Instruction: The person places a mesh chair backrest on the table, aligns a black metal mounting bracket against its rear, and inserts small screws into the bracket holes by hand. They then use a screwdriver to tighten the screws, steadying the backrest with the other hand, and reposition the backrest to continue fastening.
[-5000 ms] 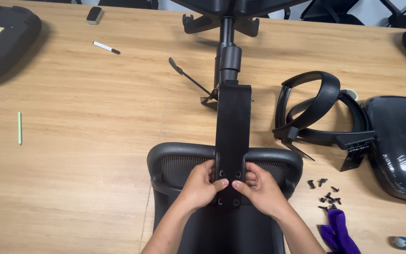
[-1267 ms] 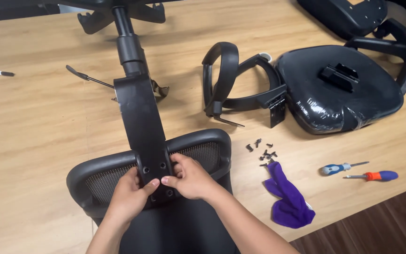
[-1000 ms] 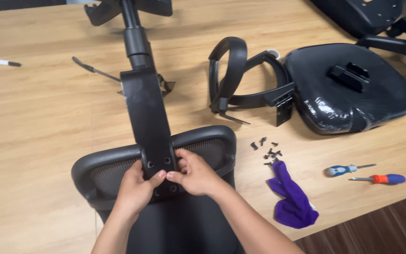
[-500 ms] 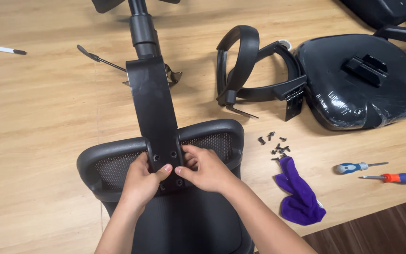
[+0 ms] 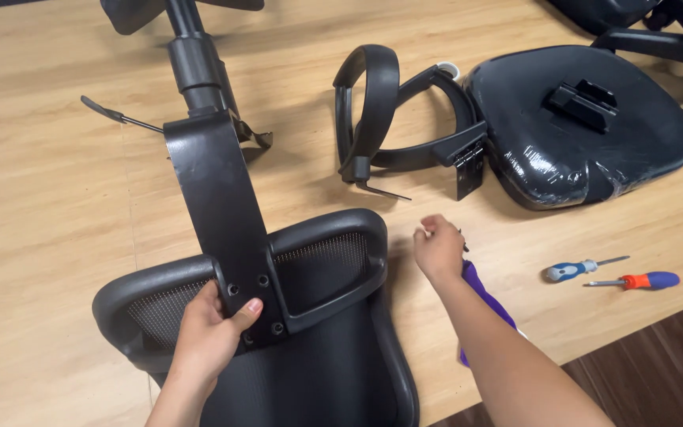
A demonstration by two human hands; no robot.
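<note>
A black mesh chair backrest (image 5: 322,273) lies flat at the table's near edge. A long black support bracket (image 5: 215,190) with several screw holes rests on its top rim. My left hand (image 5: 213,336) grips the bracket's lower end and the rim beneath it, thumb beside the holes. My right hand (image 5: 438,249) is off to the right, fingers bunched down on the table where small black screws lie. The hand hides most of them, and whether it holds one is hidden. A purple cloth (image 5: 480,289) lies partly under my right forearm.
The bracket joins a gas-lift column (image 5: 195,67) and chair base at the back. Two black armrest loops (image 5: 389,119) and a plastic-wrapped black seat (image 5: 586,126) lie at the right. A blue-handled screwdriver (image 5: 575,270) and an orange-handled screwdriver (image 5: 646,280) sit near the wooden table (image 5: 41,205) front edge.
My right hand has let go of the bracket and moved right to the screws by the purple cloth. My left hand stays on the bracket. The view shifted slightly.
</note>
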